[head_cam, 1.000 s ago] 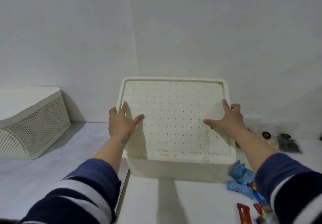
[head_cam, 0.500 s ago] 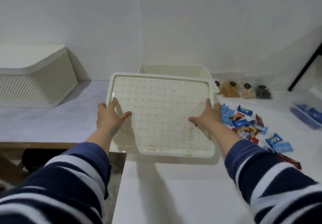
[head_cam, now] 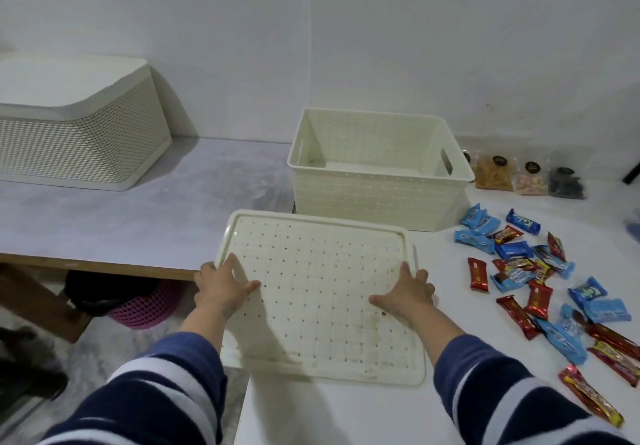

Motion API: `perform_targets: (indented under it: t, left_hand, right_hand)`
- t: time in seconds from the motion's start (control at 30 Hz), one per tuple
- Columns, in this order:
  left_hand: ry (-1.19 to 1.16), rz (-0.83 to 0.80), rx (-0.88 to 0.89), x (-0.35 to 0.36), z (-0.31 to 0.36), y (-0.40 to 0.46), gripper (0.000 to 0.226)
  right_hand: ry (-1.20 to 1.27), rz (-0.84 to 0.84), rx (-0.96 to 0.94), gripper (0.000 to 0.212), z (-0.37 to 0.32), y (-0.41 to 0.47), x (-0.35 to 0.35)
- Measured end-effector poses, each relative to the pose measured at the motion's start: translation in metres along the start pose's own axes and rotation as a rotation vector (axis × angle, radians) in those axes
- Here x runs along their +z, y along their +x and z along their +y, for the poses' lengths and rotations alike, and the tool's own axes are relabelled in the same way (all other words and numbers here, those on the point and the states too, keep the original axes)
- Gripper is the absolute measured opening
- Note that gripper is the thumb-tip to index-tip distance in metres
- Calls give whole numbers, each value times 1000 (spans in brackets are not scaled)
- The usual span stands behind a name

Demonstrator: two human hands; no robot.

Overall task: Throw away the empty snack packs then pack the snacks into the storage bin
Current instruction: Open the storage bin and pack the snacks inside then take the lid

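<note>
Both hands are holding the cream lid by its side edges, underside up, in front of the storage bin. The left hand is gripping the lid's left rim, thumb lying across the woven face and fingers wrapped over the edge; the right hand is doing the same on the right rim, so each grip is clamped on the lid. The lid's near end is lying over the white counter, and its left corner is jutting past the counter's edge. The bin is standing uncovered just behind the lid (nothing is showing inside it). Red and blue snack packs are lying scattered on the counter to the right, well apart from the bin's opening. Four clear bags are sitting against the wall beside the bin.
</note>
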State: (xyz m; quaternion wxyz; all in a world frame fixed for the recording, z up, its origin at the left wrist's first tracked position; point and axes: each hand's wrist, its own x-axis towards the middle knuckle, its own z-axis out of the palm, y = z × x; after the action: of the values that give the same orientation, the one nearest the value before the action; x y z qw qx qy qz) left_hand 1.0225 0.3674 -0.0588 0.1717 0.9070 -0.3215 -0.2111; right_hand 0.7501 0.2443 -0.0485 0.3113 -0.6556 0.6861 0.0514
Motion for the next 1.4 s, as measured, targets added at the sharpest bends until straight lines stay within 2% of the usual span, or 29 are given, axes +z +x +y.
perform_targets:
  t: [0.3, 0.47, 0.6, 0.7, 0.83, 1.0, 1.2, 1.4]
  left_hand:
    - [117, -37, -74, 24, -5, 9, 61]
    - [115, -76, -75, 22, -5, 8, 66]
    - [162, -119, -16, 20, 5, 0, 81]
    - [177, -119, 96, 20, 22, -4, 75]
    - [126, -201, 288, 22, 66, -9, 56]
    - [47, -412, 463, 37, 147, -32, 44]
    - [-52, -511, 622, 71, 251, -65, 41]
    - [-93, -565, 701, 130, 356, -70, 44]
  right_hand:
    - [-139, -88, 23, 103, -2, 23, 9]
    - [-191, -92, -16, 98, 2, 19, 8]
    - [-247, -92, -72, 86, 8, 9, -2]
    - [-290, -97, -104, 77, 14, 4, -15]
    - [-355, -158, -128, 71, 25, -2, -39]
    - [-383, -170, -133, 64, 57, -11, -84]
    - [-319, -88, -75, 59, 111, 7, -133]
    - [-231, -11, -33, 53, 160, 73, -179]
